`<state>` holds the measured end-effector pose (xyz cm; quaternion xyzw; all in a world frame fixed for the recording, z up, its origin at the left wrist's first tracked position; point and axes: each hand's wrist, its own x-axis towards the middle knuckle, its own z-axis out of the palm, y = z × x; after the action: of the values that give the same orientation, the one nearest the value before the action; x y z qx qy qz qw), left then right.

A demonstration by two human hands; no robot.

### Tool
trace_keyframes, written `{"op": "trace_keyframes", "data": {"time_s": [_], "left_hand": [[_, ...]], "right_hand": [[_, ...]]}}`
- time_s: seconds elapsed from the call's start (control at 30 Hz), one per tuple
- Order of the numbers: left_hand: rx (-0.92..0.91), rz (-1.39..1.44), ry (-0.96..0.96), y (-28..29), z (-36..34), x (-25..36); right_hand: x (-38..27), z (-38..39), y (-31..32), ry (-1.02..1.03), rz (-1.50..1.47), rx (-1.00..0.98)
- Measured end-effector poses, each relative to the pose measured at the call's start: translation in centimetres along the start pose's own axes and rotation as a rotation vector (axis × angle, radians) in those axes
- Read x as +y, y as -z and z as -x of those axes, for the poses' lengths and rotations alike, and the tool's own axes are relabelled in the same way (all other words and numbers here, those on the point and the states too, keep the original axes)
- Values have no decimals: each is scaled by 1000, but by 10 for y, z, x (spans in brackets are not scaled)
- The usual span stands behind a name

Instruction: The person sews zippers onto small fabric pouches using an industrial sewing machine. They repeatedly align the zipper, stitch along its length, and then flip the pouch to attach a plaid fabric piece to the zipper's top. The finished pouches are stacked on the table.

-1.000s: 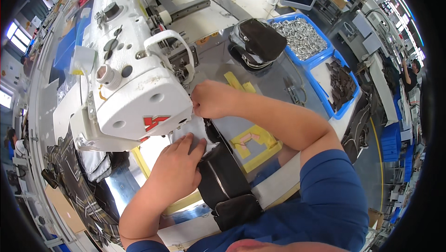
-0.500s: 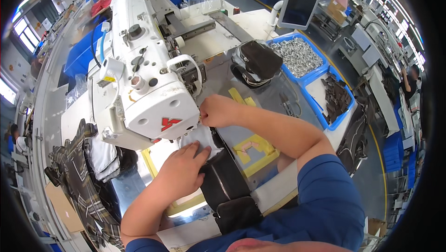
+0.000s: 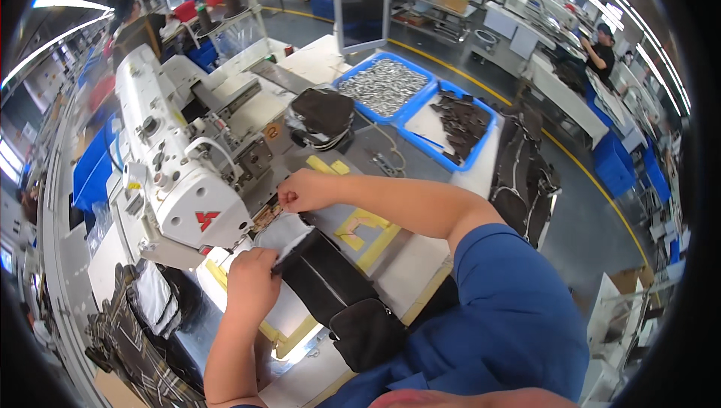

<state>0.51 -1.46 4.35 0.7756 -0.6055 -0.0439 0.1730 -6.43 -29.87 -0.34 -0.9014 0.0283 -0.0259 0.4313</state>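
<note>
The left hand (image 3: 253, 280), earlier flat on the white lining (image 3: 281, 232), now grasps the left edge of the black zippered bag piece (image 3: 319, 271). The right hand (image 3: 306, 190) remains curled beside the sewing machine (image 3: 184, 216); whether it grips anything cannot be told. The bag piece lies across the table's (image 3: 413, 261) near edge, its lining more exposed.

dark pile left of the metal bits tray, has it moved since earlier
No: the dark pile sits between the white sewing machine and the blue tray of metal bits, as before; only the view has swung.
</note>
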Motion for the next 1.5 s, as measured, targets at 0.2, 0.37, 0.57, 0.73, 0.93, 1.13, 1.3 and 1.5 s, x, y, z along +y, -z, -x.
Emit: {"op": "trace_keyframes", "data": {"time_s": [0.2, 0.37, 0.57, 0.73, 0.93, 1.13, 1.3, 1.5], "left_hand": [[451, 476, 38, 3, 12, 12], [710, 955, -136, -11, 26, -1], [470, 897, 102, -32, 14, -3], [297, 752, 234, -66, 6, -8], [285, 559, 177, -81, 9, -25], [272, 471, 129, -89, 5, -30], [263, 405, 147, -85, 6, -20], [258, 329, 157, -82, 10, -21]], "right_hand": [[-4, 56, -16, 315, -122, 116], [-77, 99, -11, 94, -351, 290], [-130, 172, 69, 90, -530, 710], [-168, 278, 158, 247, -237, 1158], [-233, 383, 236, 585, -22, 1327], [-231, 455, 237, 512, 187, 1624], [-188, 508, 208, 306, 231, 1735], [-88, 571, 198, -71, 284, 2025]]}}
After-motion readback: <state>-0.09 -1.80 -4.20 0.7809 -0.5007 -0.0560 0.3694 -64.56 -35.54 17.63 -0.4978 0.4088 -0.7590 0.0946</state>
